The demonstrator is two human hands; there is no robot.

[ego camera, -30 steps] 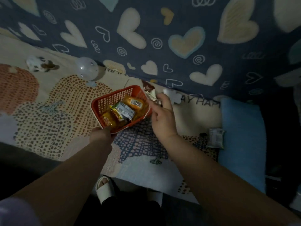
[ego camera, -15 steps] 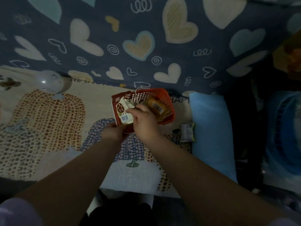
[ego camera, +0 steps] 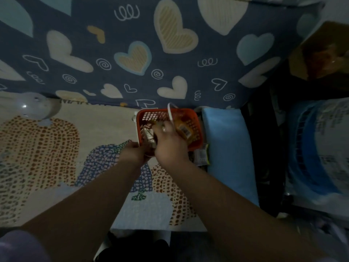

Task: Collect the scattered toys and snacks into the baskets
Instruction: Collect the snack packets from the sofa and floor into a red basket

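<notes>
Several snacks are already sitting in the orange basket (ego camera: 149,112), so this looks like it's partway done, not close to finished. I can make out an orange packet (ego camera: 182,128) on the right side and a brown-and-white packet (ego camera: 148,136) on the left side of it. The basket sits on the pumpkin-print mat (ego camera: 47,148), right up against the blue pillow (ego camera: 226,148). The left hand (ego camera: 135,151) grips the basket's near left corner. The right hand (ego camera: 169,143) is down over the basket with its fingers curled onto that brown-and-white packet, and a thin white loop (ego camera: 170,113) sticks up from behind them. It's too dark to tell if that hand is actually pinching anything or just touching it. What's left, as far as I can see: one green-edged packet (ego camera: 202,156) lies on the mat, wedged between basket and pillow, and a clear ball (ego camera: 35,108) sits far off to the left. My guess is that packet gets grabbed next.
</notes>
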